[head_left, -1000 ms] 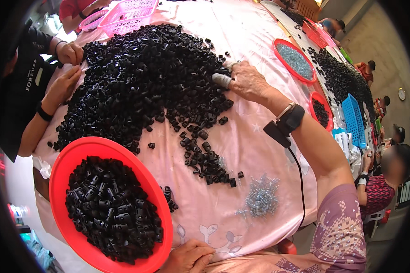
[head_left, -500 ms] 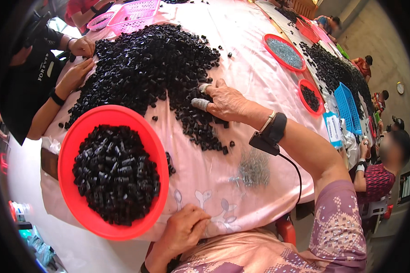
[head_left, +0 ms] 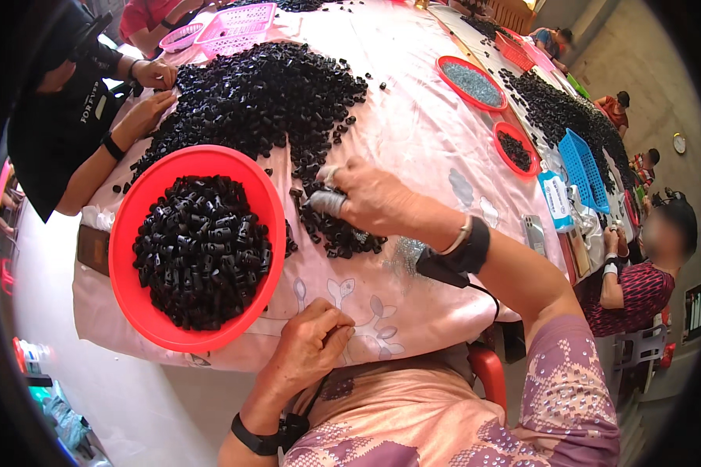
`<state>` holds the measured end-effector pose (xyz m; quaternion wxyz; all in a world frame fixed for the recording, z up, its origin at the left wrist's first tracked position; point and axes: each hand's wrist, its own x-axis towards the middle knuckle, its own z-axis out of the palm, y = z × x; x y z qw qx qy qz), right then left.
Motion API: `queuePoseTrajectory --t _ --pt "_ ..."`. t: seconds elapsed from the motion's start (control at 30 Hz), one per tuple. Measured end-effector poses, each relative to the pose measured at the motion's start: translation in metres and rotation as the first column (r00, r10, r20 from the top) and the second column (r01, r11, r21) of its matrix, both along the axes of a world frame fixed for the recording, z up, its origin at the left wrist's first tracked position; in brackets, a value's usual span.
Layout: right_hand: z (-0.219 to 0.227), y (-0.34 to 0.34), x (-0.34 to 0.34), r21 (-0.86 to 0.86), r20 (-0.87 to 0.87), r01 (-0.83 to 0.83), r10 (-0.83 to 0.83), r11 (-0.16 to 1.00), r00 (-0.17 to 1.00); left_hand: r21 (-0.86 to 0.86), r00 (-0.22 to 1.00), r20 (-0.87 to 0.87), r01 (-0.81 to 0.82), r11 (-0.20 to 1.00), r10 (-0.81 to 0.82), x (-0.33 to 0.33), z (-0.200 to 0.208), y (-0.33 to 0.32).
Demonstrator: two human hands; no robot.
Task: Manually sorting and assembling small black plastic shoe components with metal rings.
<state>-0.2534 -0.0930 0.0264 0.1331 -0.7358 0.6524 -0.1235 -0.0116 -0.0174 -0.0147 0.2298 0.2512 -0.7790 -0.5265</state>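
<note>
My right hand (head_left: 362, 196) reaches over the near tail of a large heap of small black plastic parts (head_left: 249, 97). Grey wrapping covers two of its fingers, which are bent, slightly apart and touching the parts; I see nothing clearly gripped. My left hand (head_left: 311, 336) rests at the table's near edge with fingers curled in and thumb against them; whatever it may hold is hidden. To its upper left stands a red basin (head_left: 121, 249) filled with black plastic assemblies (head_left: 202, 253). A scatter of thin metal pins (head_left: 406, 255) lies beside my right wrist, partly covered by it.
At the left, a co-worker's hands (head_left: 156, 89) touch the heap. Pink baskets (head_left: 237, 25) stand behind it. Toward the right are a red tray (head_left: 473, 84) of clear small pieces, a red bowl (head_left: 516, 152) of black parts, a blue basket (head_left: 584, 171) and a phone (head_left: 534, 233). More people sit farther right.
My right hand has drawn nearer and to the left, over the heap's tail. My view has shifted, so the basin sits higher in the picture. My left hand stays closed at the edge.
</note>
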Motion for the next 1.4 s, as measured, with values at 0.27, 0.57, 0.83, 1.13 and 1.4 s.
queuePoseTrajectory --t 0.27,0.57,0.83,1.13,1.4 --pt "-0.001 0.006 -0.072 0.143 0.009 0.211 -0.214 0.967 0.977 0.008 1.000 0.022 0.000 1.000 0.000 -0.002 0.003 0.004" --pt "0.009 0.022 -0.015 0.340 0.294 0.166 -0.272 0.926 0.916 -0.002 0.999 0.046 -0.014 1.000 0.014 -0.003 0.002 0.005" --pt "-0.006 0.045 -0.007 0.247 0.322 0.166 -0.243 0.955 0.915 -0.035 0.999 0.029 -0.011 0.999 0.012 -0.003 0.002 0.009" --pt "0.008 0.068 0.024 0.288 0.476 0.214 -0.333 0.934 0.814 -0.202 0.998 0.014 -0.061 0.978 0.065 -0.006 0.000 0.023" --pt "-0.017 0.093 0.014 -0.317 0.201 -0.018 0.086 0.948 0.976 -0.253 0.974 0.136 -0.140 0.957 0.179 -0.003 0.002 0.021"
